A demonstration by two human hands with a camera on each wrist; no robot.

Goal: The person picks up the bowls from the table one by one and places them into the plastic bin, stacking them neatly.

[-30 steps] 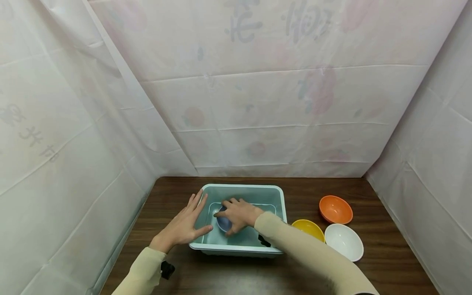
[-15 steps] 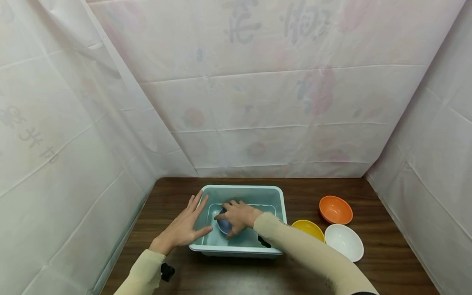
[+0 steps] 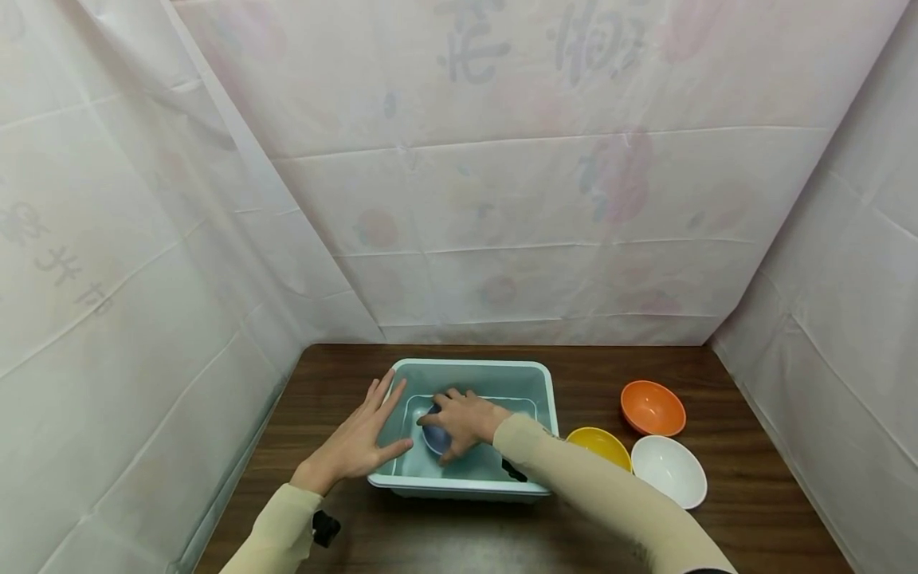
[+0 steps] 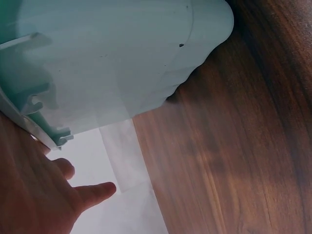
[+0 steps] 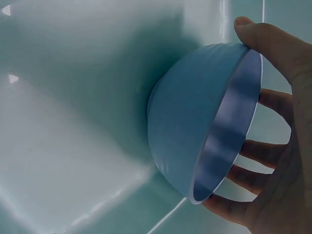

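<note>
Inside a pale green plastic basin (image 3: 469, 483) on the table sits a small blue bowl (image 5: 187, 117). My right hand (image 3: 469, 420) reaches down into the basin and grips this bowl by its rim. In the right wrist view the thumb lies on one side of the rim, with the other fingers spread along the opposite part. The bowl's base is close to the basin floor. My left hand (image 3: 355, 442) rests at the basin's left rim, its fingers straight and spread and the thumb reaching over the edge. From the left wrist view, the basin's outer wall (image 4: 112, 68) shows beside that hand.
To the right of the basin stand a yellow bowl (image 3: 598, 446), a white bowl (image 3: 669, 472) and an orange bowl (image 3: 653, 408). My right forearm passes in front of part of the yellow one. White printed sheets (image 3: 502, 199) enclose the dark wooden table (image 3: 459, 542) at the back and sides.
</note>
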